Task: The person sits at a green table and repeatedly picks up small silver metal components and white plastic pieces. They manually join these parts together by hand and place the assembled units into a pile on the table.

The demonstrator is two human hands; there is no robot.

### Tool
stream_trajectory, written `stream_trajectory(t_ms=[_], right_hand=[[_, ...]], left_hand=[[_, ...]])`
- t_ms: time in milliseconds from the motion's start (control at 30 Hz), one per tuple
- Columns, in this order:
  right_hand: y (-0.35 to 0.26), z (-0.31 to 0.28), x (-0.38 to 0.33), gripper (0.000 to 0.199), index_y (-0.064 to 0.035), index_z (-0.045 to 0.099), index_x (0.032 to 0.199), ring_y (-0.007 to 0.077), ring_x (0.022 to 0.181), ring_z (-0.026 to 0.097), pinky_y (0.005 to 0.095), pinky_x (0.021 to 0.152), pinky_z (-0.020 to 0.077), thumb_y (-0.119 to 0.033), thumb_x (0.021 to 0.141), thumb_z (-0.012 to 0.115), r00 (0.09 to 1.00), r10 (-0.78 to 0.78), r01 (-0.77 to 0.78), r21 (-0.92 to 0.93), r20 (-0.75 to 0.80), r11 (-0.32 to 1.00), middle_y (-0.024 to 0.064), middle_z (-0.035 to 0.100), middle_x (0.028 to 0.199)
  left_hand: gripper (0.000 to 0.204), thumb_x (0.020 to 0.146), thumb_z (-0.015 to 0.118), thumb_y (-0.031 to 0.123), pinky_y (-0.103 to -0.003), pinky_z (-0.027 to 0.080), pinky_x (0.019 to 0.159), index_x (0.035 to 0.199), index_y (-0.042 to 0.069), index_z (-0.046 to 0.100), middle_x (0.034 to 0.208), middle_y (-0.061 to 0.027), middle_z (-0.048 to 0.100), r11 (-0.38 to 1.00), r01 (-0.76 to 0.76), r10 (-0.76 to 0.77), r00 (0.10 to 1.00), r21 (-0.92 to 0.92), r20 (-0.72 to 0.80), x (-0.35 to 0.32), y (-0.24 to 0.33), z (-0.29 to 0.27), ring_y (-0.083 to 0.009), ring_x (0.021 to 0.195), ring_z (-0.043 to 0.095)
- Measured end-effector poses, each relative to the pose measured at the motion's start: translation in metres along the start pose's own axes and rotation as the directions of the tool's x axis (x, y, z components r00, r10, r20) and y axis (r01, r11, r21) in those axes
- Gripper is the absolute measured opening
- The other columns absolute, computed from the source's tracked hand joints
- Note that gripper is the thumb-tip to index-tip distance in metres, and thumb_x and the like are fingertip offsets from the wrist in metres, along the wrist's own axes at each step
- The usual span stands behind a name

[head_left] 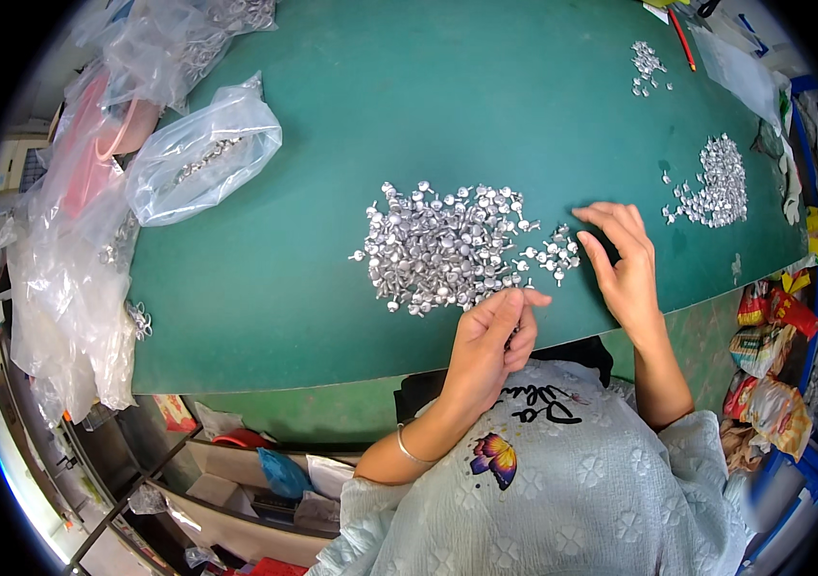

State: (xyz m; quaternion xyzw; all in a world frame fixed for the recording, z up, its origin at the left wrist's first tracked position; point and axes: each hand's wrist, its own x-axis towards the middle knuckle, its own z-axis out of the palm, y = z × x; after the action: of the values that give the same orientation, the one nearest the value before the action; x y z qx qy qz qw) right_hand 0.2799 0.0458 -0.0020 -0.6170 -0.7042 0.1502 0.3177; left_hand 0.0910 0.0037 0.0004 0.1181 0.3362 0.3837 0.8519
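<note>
A large pile of small silver metal pieces [442, 245], with round heads and short stems, lies on the green table in front of me. Beside its right edge is a small loose group of the same pieces [555, 253]. My left hand [497, 334] is at the pile's near edge, its fingers curled and its thumb on top. A little metal shows inside that curl; how many pieces it holds is hidden. My right hand [626, 264] hovers just right of the small group, fingers bent and apart, with nothing visible in them.
Two further heaps lie at right: a larger one [721, 182] and a small one [647, 67] near a red pencil [683, 40]. Clear plastic bags [205, 154] and a pink container [130, 130] stand at left. The green table's [265, 355] near edge curves before me.
</note>
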Motion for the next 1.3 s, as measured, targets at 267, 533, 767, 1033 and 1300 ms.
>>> stream_trajectory(t_ms=[267, 533, 767, 1033, 1300], right_hand=[[-0.003, -0.007, -0.012, 0.019, -0.0054, 0.064, 0.087, 0.0226, 0.082, 0.051, 0.0334, 0.071, 0.0365, -0.007, 0.070, 0.072, 0.995, -0.067, 0.076, -0.143, 0.068, 0.987, 0.0039, 0.058, 0.087], [-0.004, -0.005, -0.005, 0.008, -0.0023, 0.061, 0.078, 0.0241, 0.074, 0.052, 0.0337, 0.071, 0.0373, -0.003, 0.073, 0.067, 0.995, -0.077, 0.083, -0.105, 0.058, 0.991, 0.0063, 0.058, 0.076], [-0.010, -0.037, 0.051, 0.008, -0.0007, 0.058, 0.078, 0.0148, 0.070, 0.055, 0.0287, 0.063, 0.0428, -0.006, 0.082, 0.062, 0.922, -0.005, -0.087, 0.220, 0.388, 0.972, 0.0067, 0.057, 0.071], [-0.002, -0.030, 0.269, 0.021, -0.0028, 0.064, 0.099, 0.0116, 0.077, 0.054, 0.0262, 0.069, 0.0414, -0.018, 0.088, 0.057, 0.991, 0.089, 0.006, 0.682, -0.105, 0.732, 0.0023, 0.065, 0.091], [-0.011, -0.024, 0.117, 0.018, -0.0004, 0.063, 0.096, 0.0184, 0.074, 0.058, 0.0320, 0.066, 0.0459, -0.012, 0.082, 0.063, 0.882, -0.161, 0.054, 0.246, 0.443, 0.968, 0.0078, 0.064, 0.084]], left_hand=[[0.026, 0.099, 0.040, 0.020, -0.018, 0.022, 0.042, 0.103, -0.001, 0.055, 0.061, 0.0034, 0.034, 0.999, 0.032, -0.031, 0.999, 0.033, -0.035, -0.001, 0.001, 0.002, -0.0039, 0.050, 0.027], [0.024, 0.099, 0.042, 0.018, -0.018, 0.021, 0.041, 0.103, -0.001, 0.056, 0.060, 0.0048, 0.033, 0.999, 0.019, -0.018, 0.999, 0.043, -0.027, -0.002, -0.001, 0.000, -0.0028, 0.048, 0.026], [0.025, 0.098, 0.042, 0.019, -0.019, 0.018, 0.039, 0.100, -0.002, 0.056, 0.057, 0.0054, 0.031, 0.998, 0.056, -0.055, 0.998, 0.040, -0.041, -0.006, 0.007, -0.001, -0.0027, 0.046, 0.024], [0.026, 0.099, 0.042, 0.020, -0.019, 0.019, 0.040, 0.100, -0.001, 0.058, 0.057, 0.0056, 0.030, 0.999, 0.008, -0.006, 0.999, 0.051, -0.035, -0.005, 0.019, 0.003, -0.0030, 0.047, 0.024], [0.023, 0.099, 0.041, 0.020, -0.019, 0.019, 0.040, 0.104, 0.001, 0.055, 0.057, 0.0052, 0.030, 1.000, -0.002, 0.002, 1.000, 0.006, -0.013, -0.003, 0.016, -0.010, -0.0035, 0.047, 0.024]])
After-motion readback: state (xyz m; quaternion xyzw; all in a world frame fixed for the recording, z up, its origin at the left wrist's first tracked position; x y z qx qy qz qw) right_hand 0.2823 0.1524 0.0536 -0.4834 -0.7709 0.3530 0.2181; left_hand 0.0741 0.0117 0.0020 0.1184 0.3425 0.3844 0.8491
